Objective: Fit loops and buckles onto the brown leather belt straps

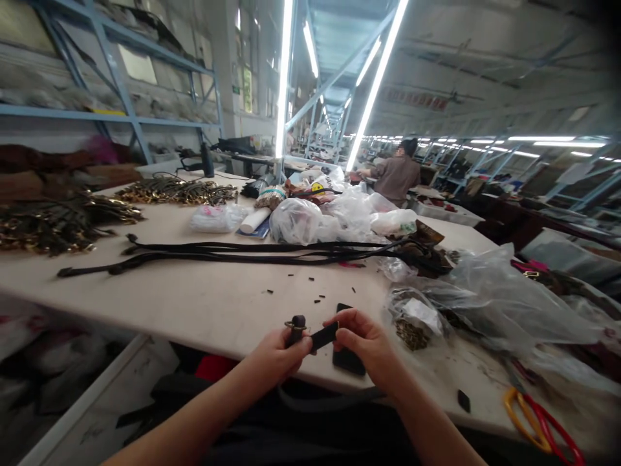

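My left hand [279,355] is closed round the end of a short black strap [315,336] that carries a brass ring [295,325]. My right hand [365,342] pinches the strap's other end between thumb and fingers. Both hands hover at the near edge of the pale worktable [204,304]. A black phone [348,360] lies flat on the table under my right hand. Small dark offcuts [317,300] are scattered just beyond the hands.
Long black straps [252,252] lie across the table's middle. Piles of brass-fitted straps [58,223] sit far left. Plastic bags [334,217] of parts crowd the middle and right. Red-and-yellow scissors [538,417] lie near right. A person [395,175] works at the far end.
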Action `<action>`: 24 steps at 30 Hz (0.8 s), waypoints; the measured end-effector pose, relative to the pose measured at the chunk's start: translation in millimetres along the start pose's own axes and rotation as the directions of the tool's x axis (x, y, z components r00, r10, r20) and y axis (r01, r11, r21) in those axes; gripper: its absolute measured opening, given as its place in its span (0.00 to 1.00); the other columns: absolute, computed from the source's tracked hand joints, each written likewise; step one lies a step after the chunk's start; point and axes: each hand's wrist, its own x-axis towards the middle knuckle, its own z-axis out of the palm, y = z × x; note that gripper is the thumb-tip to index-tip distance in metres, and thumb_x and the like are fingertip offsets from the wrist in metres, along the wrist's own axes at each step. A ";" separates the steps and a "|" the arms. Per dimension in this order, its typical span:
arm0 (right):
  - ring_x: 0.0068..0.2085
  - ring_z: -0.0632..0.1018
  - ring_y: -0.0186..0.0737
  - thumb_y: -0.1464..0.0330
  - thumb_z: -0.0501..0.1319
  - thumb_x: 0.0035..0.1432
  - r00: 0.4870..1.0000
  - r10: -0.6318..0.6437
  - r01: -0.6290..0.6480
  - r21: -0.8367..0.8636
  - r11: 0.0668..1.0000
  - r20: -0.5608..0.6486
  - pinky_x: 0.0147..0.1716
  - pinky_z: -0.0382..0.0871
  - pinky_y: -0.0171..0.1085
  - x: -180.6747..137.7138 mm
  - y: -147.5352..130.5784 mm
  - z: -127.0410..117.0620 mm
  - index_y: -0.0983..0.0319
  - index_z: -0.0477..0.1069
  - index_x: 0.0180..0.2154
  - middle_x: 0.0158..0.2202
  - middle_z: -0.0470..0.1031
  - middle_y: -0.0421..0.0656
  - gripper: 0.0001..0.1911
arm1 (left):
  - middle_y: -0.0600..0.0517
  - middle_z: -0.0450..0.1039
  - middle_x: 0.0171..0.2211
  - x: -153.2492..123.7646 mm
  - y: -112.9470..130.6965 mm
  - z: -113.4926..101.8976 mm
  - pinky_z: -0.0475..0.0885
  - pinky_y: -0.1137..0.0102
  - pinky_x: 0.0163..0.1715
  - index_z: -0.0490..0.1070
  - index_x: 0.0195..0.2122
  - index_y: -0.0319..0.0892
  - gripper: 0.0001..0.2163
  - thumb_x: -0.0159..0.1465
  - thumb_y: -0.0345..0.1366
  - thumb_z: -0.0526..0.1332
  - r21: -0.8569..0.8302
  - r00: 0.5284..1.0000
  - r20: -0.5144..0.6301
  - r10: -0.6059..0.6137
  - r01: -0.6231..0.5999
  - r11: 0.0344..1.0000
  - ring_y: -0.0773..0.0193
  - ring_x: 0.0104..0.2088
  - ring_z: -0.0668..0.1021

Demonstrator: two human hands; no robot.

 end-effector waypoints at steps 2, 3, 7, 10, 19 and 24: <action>0.25 0.69 0.29 0.60 0.67 0.45 0.999 -0.007 0.011 -0.105 0.994 0.041 0.28 0.63 0.31 -5.4 -2.3 1.5 0.64 0.70 0.34 0.25 0.71 0.40 0.17 | 0.61 0.53 0.10 -6.7 4.0 -6.7 0.48 0.75 0.14 0.63 0.27 0.40 0.14 0.55 0.47 0.53 0.031 0.998 0.057 -0.005 0.003 0.999 0.73 0.12 0.54; 0.25 0.69 0.30 0.59 0.66 0.46 0.999 -0.010 0.017 -0.137 0.990 0.048 0.28 0.63 0.30 -8.7 -3.8 2.2 0.64 0.71 0.35 0.23 0.70 0.39 0.17 | 0.61 0.53 0.11 -9.0 6.5 -9.2 0.49 0.75 0.14 0.63 0.27 0.40 0.13 0.56 0.46 0.53 0.032 0.997 0.082 -0.005 0.003 0.999 0.73 0.12 0.55; 0.26 0.69 0.32 0.56 0.63 0.49 0.999 -0.032 0.037 -0.258 0.965 0.025 0.27 0.62 0.31 -21.7 -11.3 7.9 0.63 0.72 0.37 0.24 0.71 0.41 0.18 | 0.61 0.52 0.12 -15.1 17.1 -14.9 0.49 0.75 0.14 0.62 0.26 0.41 0.12 0.57 0.45 0.53 0.046 0.985 0.173 -0.012 0.004 0.999 0.73 0.13 0.54; 0.27 0.70 0.34 0.54 0.59 0.53 0.998 -0.056 0.044 -0.386 0.921 -0.020 0.28 0.63 0.33 -26.1 -14.0 15.2 0.63 0.74 0.39 0.24 0.72 0.42 0.20 | 0.60 0.51 0.14 -18.6 21.3 -18.0 0.50 0.74 0.16 0.62 0.25 0.41 0.11 0.57 0.44 0.52 0.170 0.993 0.114 0.029 -0.048 0.984 0.72 0.16 0.56; 0.36 0.73 0.36 0.60 0.63 0.50 0.997 0.041 -0.035 0.083 0.996 -0.071 0.36 0.67 0.36 -22.7 -2.6 24.0 0.60 0.70 0.46 0.41 0.73 0.46 0.21 | 0.60 0.52 0.16 -20.2 14.2 -23.7 0.51 0.74 0.16 0.63 0.25 0.40 0.10 0.56 0.42 0.52 0.224 0.999 0.019 0.046 -0.049 0.973 0.71 0.17 0.58; 0.33 0.71 0.33 0.63 0.66 0.47 0.995 0.082 -0.079 0.048 0.996 -0.065 0.36 0.65 0.35 -22.4 6.2 19.4 0.59 0.72 0.43 0.37 0.73 0.43 0.20 | 0.62 0.53 0.12 -16.6 9.4 -27.4 0.50 0.76 0.13 0.65 0.28 0.40 0.10 0.57 0.43 0.53 0.098 0.995 0.084 -0.044 0.035 0.995 0.73 0.13 0.55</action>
